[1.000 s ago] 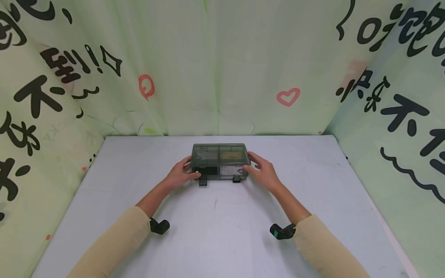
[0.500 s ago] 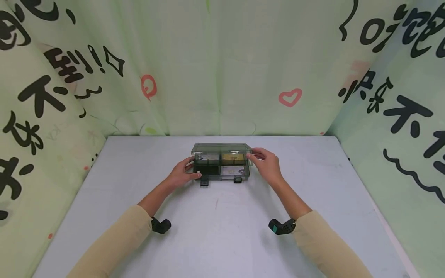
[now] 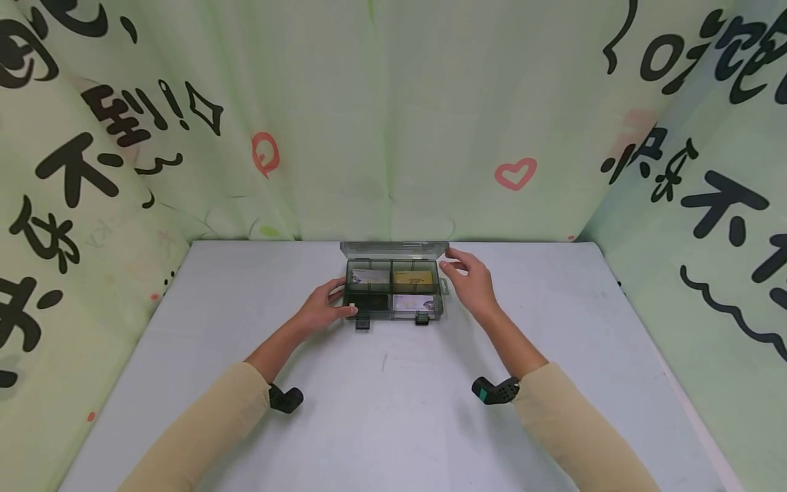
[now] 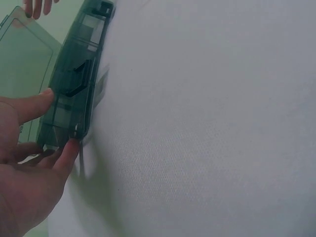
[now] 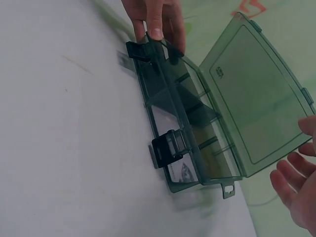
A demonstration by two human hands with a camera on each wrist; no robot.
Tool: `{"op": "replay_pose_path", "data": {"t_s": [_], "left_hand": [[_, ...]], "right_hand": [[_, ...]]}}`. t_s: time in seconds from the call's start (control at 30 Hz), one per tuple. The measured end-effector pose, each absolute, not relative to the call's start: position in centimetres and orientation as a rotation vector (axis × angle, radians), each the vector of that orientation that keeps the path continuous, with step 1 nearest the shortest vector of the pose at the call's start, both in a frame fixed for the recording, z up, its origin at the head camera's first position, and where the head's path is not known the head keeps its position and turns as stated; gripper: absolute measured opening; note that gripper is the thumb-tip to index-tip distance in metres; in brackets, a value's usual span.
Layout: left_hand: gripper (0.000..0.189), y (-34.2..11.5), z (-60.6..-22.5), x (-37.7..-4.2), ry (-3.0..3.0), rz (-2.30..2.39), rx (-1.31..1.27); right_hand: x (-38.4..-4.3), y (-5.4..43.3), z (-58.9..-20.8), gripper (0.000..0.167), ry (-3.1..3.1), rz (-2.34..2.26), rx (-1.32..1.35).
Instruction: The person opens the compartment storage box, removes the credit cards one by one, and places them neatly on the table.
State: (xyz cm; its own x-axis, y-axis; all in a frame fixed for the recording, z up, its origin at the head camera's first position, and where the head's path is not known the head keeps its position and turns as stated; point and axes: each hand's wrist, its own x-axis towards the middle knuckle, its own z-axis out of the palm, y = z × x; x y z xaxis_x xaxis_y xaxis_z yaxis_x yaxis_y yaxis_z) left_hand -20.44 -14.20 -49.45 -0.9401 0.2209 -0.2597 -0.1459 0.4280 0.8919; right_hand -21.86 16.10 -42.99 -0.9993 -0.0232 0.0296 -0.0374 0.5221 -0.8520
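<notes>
A smoky green clear plastic compartment box (image 3: 391,316) is at the far middle of the table, its hinged lid (image 5: 252,94) raised and tilted back. My left hand (image 3: 326,305) grips the box's left end, thumb on the front edge and fingers around the side. At the lid's right edge is my right hand (image 3: 472,281), which pinches that edge between thumb and fingers. Inside, the compartments hold a gold card-like piece (image 3: 413,277), white printed pieces (image 3: 413,303) and something black (image 3: 367,302). Two black latches hang at the front, the right latch (image 5: 168,148) nearest my right wrist.
The white table (image 3: 387,403) reaches toward me in front of the box. Green printed curtains (image 3: 443,123) enclose it at the back and both sides, the back curtain close behind the lid. A black wrist camera (image 3: 285,400) is on my left wrist.
The lid has swung up and back from nearly closed, with my right hand rising along its right side. My left hand has stayed on the box's left end.
</notes>
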Motion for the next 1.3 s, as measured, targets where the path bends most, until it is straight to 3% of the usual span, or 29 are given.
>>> {"op": "replay_pose_path", "data": {"t_s": [1.3], "left_hand": [[0.076, -13.9, -49.1, -20.1, 2.342, 1.538, 0.076]], "right_hand": [[-24.5, 15.8, -44.9, 0.069, -2.938, 1.644, 0.121]]}}
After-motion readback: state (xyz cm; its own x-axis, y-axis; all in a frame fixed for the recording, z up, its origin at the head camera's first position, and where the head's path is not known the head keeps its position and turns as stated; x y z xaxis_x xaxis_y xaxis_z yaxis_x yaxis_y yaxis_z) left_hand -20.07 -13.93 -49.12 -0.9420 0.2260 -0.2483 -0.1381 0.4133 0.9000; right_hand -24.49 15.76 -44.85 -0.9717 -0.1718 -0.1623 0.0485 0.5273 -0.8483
